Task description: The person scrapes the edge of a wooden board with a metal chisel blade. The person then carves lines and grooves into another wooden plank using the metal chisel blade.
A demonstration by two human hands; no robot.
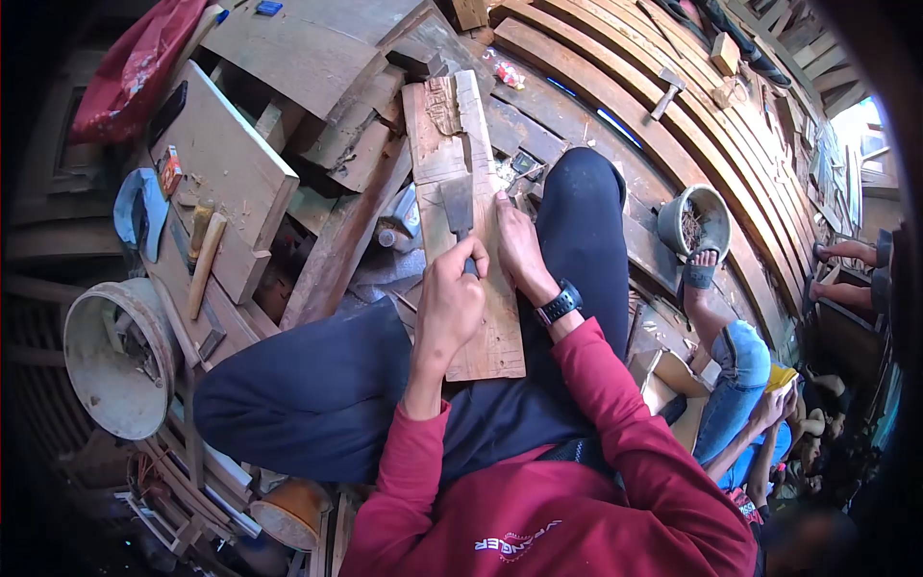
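My left hand (450, 303) is closed around the dark handle of a putty knife (459, 204). Its flat, flared grey blade lies against the face of a wooden board (486, 332). The board slants away from my lap, between my legs, with a rough, broken hollow near its far end. Along the board's right edge, my right hand (523, 252) grips it, with a black watch on the wrist. The fingers under the board are hidden.
A hammer (666, 94) lies on long planks at upper right. Buckets stand at right (694, 219) and left (120, 361). Wooden-handled tools (207, 264) lie at left, near a blue strap-like piece (141, 213). Another person's leg (735, 365) is at right. A bottle (392, 238) sits beside the board.
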